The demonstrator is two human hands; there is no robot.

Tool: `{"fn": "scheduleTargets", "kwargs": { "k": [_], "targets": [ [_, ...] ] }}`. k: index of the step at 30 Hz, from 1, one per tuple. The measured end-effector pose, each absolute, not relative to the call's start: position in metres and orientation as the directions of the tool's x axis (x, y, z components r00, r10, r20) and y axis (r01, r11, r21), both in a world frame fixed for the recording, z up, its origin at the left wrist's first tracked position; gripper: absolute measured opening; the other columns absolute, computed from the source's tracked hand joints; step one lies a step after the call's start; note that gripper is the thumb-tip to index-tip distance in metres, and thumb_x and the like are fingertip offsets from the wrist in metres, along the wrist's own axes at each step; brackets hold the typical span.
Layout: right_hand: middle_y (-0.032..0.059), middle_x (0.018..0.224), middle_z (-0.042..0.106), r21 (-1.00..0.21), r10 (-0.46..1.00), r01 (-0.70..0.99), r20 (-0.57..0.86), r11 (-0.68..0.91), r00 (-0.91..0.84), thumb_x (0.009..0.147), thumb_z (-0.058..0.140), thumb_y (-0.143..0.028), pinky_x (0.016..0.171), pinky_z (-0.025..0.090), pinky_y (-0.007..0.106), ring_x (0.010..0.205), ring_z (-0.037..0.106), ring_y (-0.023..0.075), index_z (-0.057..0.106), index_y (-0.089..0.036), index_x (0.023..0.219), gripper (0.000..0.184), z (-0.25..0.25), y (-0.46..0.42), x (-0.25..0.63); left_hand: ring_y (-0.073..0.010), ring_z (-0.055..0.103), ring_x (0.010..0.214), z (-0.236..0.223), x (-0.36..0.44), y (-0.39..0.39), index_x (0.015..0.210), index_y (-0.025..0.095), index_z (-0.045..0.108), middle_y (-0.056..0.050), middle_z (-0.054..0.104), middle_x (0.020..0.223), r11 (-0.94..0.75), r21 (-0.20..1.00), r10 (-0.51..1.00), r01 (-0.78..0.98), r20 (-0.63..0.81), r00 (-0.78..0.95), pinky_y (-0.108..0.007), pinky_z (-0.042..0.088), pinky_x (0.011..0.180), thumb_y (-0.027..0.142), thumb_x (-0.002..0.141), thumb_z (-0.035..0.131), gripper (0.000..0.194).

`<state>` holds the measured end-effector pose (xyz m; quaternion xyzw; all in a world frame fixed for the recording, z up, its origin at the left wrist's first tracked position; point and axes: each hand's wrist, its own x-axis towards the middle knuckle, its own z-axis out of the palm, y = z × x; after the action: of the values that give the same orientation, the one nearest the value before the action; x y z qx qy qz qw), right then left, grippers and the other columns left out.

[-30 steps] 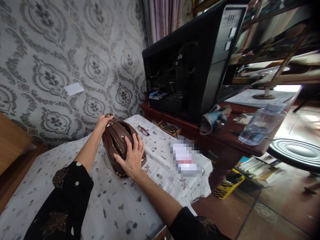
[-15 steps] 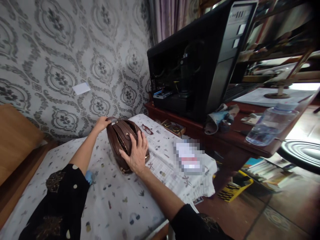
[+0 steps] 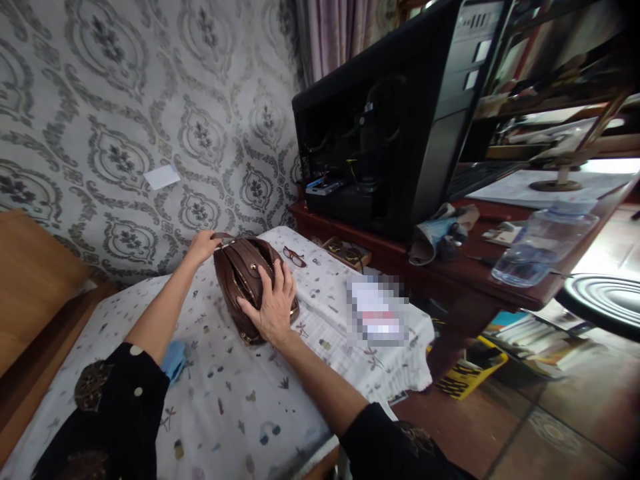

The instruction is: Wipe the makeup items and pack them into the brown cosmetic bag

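A brown leather handbag [image 3: 235,280] stands on the patterned white cloth, its zipped top partly open and a gold stud on the middle flap. At its far left end, my left hand [image 3: 203,247] is closed around the bag's strap [image 3: 223,235]. My right hand [image 3: 274,303] rests on the near right side of the bag, thumb and fingers spread across the top. What lies inside the bag is hidden. Beyond it is a pair of red-framed glasses [image 3: 295,257]. A blue cloth [image 3: 175,361] sits beside my left forearm.
To the right of the bag lies a blurred-out flat item [image 3: 377,310]. A dark wooden desk [image 3: 525,293] carries a black computer case [image 3: 380,133], a crumpled cloth [image 3: 440,233] and a clear bottle [image 3: 545,243]. Below are a yellow crate [image 3: 475,373] and books. Patterned wallpaper [image 3: 125,120] backs the bed.
My left hand has drawn the strap slightly left, and my left forearm has shifted left, baring more of the blue cloth. My right hand stays on the bag.
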<state>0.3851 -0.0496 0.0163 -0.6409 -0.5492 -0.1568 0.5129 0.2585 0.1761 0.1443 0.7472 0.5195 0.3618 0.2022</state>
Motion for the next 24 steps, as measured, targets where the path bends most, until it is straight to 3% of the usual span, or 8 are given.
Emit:
{"fn": "scheduleTargets", "kwargs": {
  "k": [13, 18, 24],
  "targets": [
    [0.0193, 0.159, 0.031, -0.476, 0.507, 0.866, 0.79, 0.152, 0.345, 0.084, 0.063, -0.063, 0.116, 0.026, 0.057, 0.149, 0.021, 0.0372, 0.049, -0.019, 0.144, 0.075, 0.015, -0.048, 0.385, -0.0169, 0.052, 0.058, 0.149, 0.31, 0.182, 0.06, 0.02, 0.06, 0.003, 0.054, 0.053, -0.436, 0.614, 0.9, 0.659, 0.273, 0.34, -0.027, 0.036, 0.057, 0.037, 0.059, 0.072, 0.021],
    [0.0184, 0.155, 0.036, -0.478, 0.494, 0.863, 0.797, 0.165, 0.347, 0.084, 0.063, -0.065, 0.117, 0.026, 0.055, 0.148, 0.023, 0.0358, 0.052, -0.019, 0.141, 0.074, 0.018, -0.051, 0.388, -0.0178, 0.05, 0.056, 0.141, 0.325, 0.19, 0.054, 0.022, 0.053, 0.004, 0.046, 0.047, -0.376, 0.608, 0.926, 0.699, 0.279, 0.256, -0.028, 0.033, 0.056, 0.033, 0.059, 0.073, 0.023],
    [0.0165, 0.147, 0.043, -0.504, 0.518, 0.847, 0.777, 0.171, 0.358, 0.08, 0.065, -0.07, 0.117, 0.026, 0.056, 0.142, 0.03, 0.0359, 0.058, -0.022, 0.136, 0.074, 0.025, -0.054, 0.392, -0.0203, 0.056, 0.062, 0.139, 0.324, 0.192, 0.058, 0.022, 0.055, 0.001, 0.054, 0.053, -0.322, 0.645, 0.936, 0.693, 0.327, 0.13, -0.029, 0.037, 0.058, 0.034, 0.063, 0.074, 0.023]
  ]
}}
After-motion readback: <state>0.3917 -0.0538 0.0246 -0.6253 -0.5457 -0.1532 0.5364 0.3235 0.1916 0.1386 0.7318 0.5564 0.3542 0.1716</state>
